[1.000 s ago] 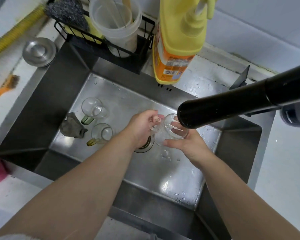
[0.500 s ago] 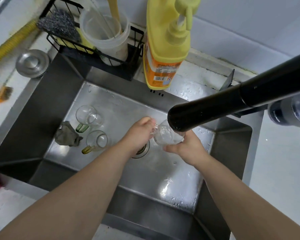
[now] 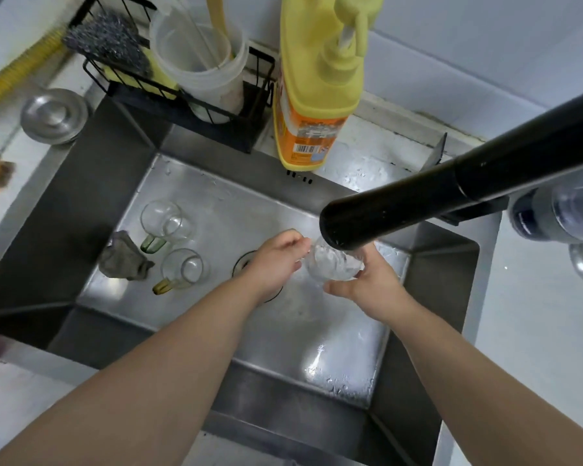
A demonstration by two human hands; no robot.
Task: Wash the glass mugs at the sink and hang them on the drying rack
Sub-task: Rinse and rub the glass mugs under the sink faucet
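Both hands hold a clear glass mug (image 3: 330, 265) under the black faucet spout (image 3: 418, 203), over the steel sink (image 3: 196, 193). My right hand (image 3: 367, 284) grips the mug from below and the right, fingers curled round it. My left hand (image 3: 276, 260) curls against its left side, fingertips at the rim. Water fills and blurs the glass. Two more mugs lie on their sides at the sink's left: one with a green handle (image 3: 164, 222), one with a yellow handle (image 3: 182, 269).
A grey rag (image 3: 122, 257) lies beside the two mugs. The drain (image 3: 244, 264) sits under my left wrist. A black wire caddy (image 3: 182, 95) with scourer and plastic cup, and a yellow soap bottle (image 3: 317, 82), stand behind the sink. Steel lid (image 3: 53, 114) at left.
The mug and both hands have shifted further under the spout, and the mug has tilted so its mouth is hidden by the faucet. The camera has moved slightly.
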